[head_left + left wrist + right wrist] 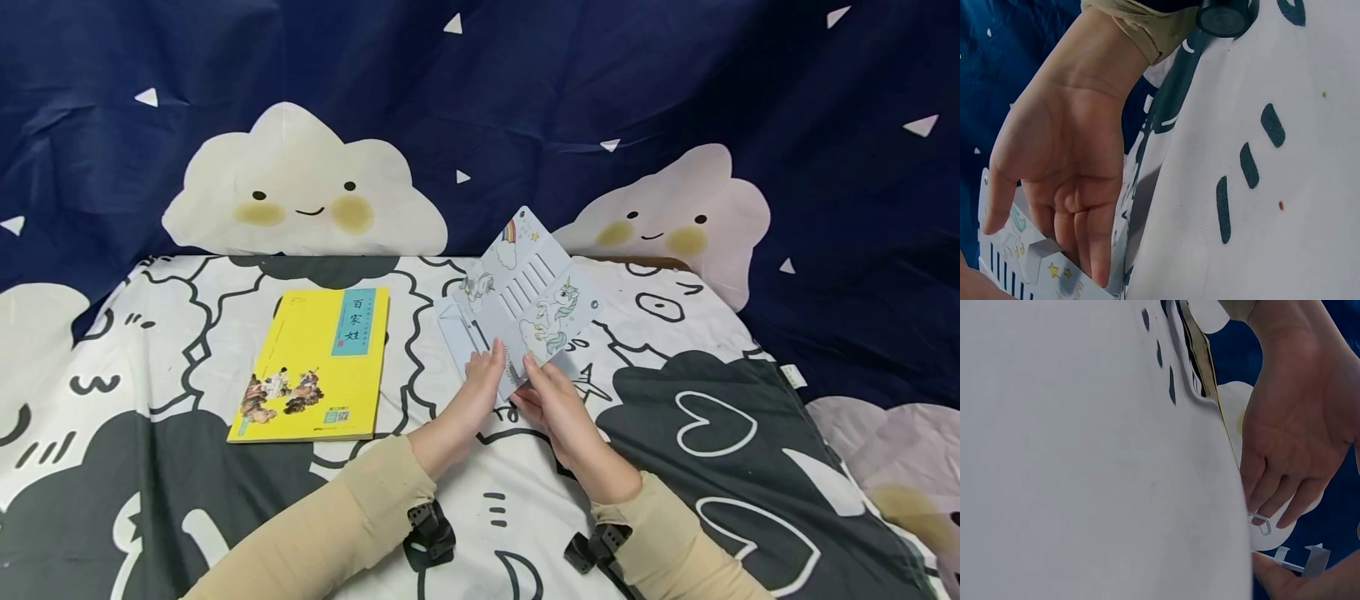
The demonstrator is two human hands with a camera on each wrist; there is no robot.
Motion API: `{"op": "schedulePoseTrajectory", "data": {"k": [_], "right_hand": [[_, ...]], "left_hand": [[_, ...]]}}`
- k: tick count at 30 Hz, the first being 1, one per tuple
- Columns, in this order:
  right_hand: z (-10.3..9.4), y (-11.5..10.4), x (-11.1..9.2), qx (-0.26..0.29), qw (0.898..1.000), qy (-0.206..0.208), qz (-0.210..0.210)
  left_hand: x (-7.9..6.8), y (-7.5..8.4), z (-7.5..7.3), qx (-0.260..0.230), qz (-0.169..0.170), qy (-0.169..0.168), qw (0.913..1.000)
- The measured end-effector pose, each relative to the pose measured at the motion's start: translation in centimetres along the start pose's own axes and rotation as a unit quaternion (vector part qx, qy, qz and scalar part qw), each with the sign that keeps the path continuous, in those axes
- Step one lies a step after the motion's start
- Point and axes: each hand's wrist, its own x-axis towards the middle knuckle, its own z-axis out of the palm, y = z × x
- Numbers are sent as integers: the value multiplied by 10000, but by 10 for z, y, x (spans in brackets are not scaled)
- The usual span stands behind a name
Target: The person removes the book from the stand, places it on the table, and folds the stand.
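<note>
Left hand (474, 393): pinching, thumb to the front, at the lower edge of a unicorn-printed slotted stand (536, 310). Right hand (558, 408): likewise pinching, just beside. Stand: tilted, one corner uppermost, over patterned cloth (525, 475); contact with cloth unclear. Handling, as judged: even pressure from both thumbs; fingertips clear of slots (527, 283) and pale side panel (454, 333); no forcing of the seemingly thin sheet. Leftward, well apart: yellow book (300, 342), flat. Behind: cloud-printed navy backdrop (510, 83).
</note>
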Motion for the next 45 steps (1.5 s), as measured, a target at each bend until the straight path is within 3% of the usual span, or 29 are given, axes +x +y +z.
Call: {"op": "schedulePoseTrajectory", "data": {"k": [13, 20, 25, 32, 39, 45], "right_hand": [[16, 4, -3, 230, 9996, 111, -155], [20, 5, -3, 321, 9993, 52, -209], [18, 3, -4, 87, 9996, 45, -271], [9, -13, -7, 322, 9930, 95, -1132], [5, -30, -11, 486, 9863, 357, -1535], [11, -35, -15, 453, 9798, 61, -1947]], "left_hand": [[2, 0, -7, 77, 153, 1, 9999], [3, 0, -11, -101, 9, 20, 9999], [3, -4, -14, -278, 9, 9, 9996], [3, -6, -17, -433, 153, 57, 9989], [2, -3, -16, -215, 332, 66, 9992], [1, 3, -15, 111, 727, 63, 9973]]}}
